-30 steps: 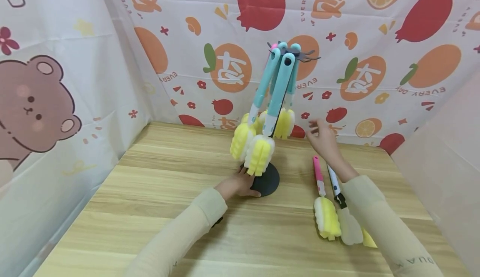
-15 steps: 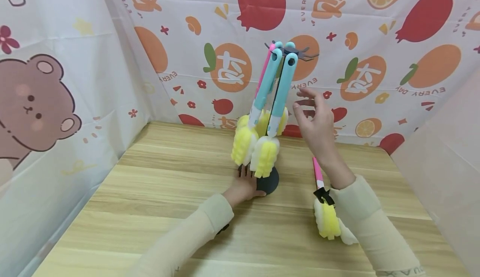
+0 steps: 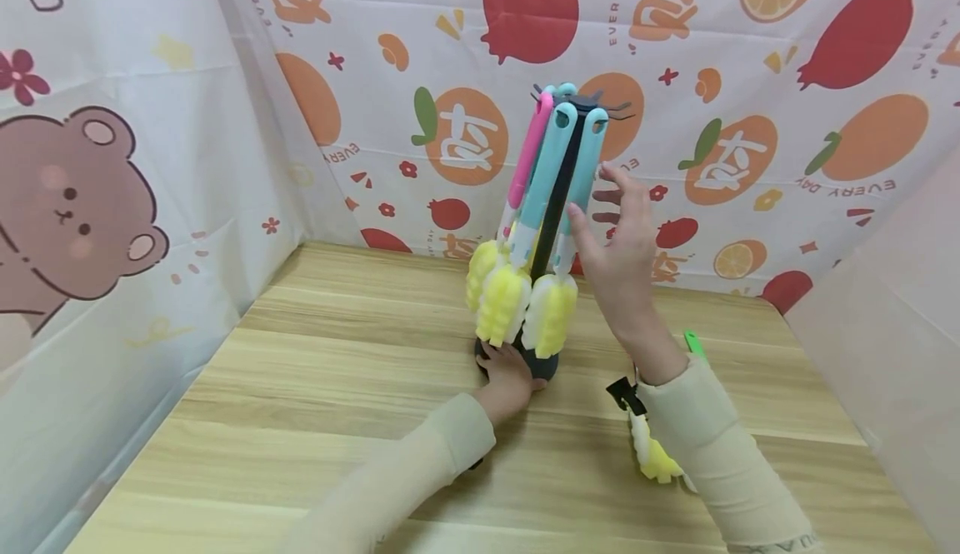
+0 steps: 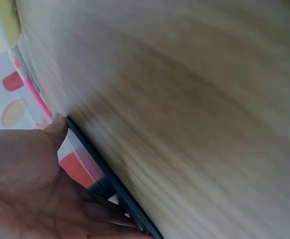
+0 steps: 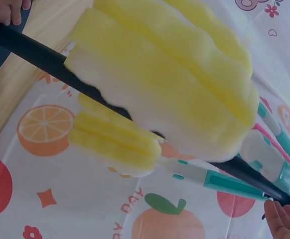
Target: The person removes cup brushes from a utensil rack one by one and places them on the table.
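Observation:
A black stand [image 3: 558,196] with a round base [image 3: 545,366] is upright on the table. Several bottle brushes hang from hooks at its top: teal handles [image 3: 551,175], a pink handle [image 3: 528,154], yellow-and-white sponge heads [image 3: 504,306]. My left hand [image 3: 507,379] holds the base; in the left wrist view its thumb touches the disc's edge and its fingers reach across it. Beside the front-right teal handle is my right hand [image 3: 621,258], fingers spread and slightly bent, gripping nothing. Whether the thumb touches that handle is unclear. One sponge head [image 5: 170,74] looms large in the right wrist view.
Right of the stand, more brushes lie on the wooden table [image 3: 360,354], mostly hidden by the right forearm; a yellow sponge head [image 3: 657,460] and a green handle [image 3: 695,343] show. A fruit-print cloth [image 3: 450,29] rises behind, with light cloths at both sides.
The hung brushes have turned about the post, bringing the pink handle into fuller view at left and a teal one round to the right. My right hand has moved left, close to the handles.

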`<state>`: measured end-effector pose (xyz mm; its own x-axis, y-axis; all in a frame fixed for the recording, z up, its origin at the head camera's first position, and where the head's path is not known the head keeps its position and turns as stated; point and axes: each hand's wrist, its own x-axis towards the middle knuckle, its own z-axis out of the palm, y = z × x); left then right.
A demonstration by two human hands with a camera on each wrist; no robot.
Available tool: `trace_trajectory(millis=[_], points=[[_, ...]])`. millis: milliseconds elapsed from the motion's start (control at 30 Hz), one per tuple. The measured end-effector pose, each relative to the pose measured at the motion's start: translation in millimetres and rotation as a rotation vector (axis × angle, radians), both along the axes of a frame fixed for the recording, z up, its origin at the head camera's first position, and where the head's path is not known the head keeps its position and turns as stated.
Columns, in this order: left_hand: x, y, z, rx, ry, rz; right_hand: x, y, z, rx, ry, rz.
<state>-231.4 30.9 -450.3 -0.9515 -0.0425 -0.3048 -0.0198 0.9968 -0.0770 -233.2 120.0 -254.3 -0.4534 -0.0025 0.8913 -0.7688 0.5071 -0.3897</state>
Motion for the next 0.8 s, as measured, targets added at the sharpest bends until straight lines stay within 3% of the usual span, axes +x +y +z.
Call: trace_trajectory(millis=[100,200,467,667,800], points=[[-1.1,3.6,-2.9,0.000,0.016,0.019,-1.6,-1.9,-0.8,0.029,0.053,-0.031],[-1.2,4.0,-4.7,-0.031,0.026,-0.003,-2.4,-3.4,-0.7,0.052,0.073,-0.049],[2.1,-16.2,-2.0,-0.115,0.134,-0.205,-3.0,-2.2,0.6,0.129,0.061,-0.074],[-4.6,-39.8,11.6,-0.032,0.239,-0.358,-1.7,-1.1,3.4,0.159,0.044,-0.078],[-10.4,-52.5,13.2,0.114,0.175,-0.411,-0.9,-1.1,5.7,0.168,0.042,-0.076]])
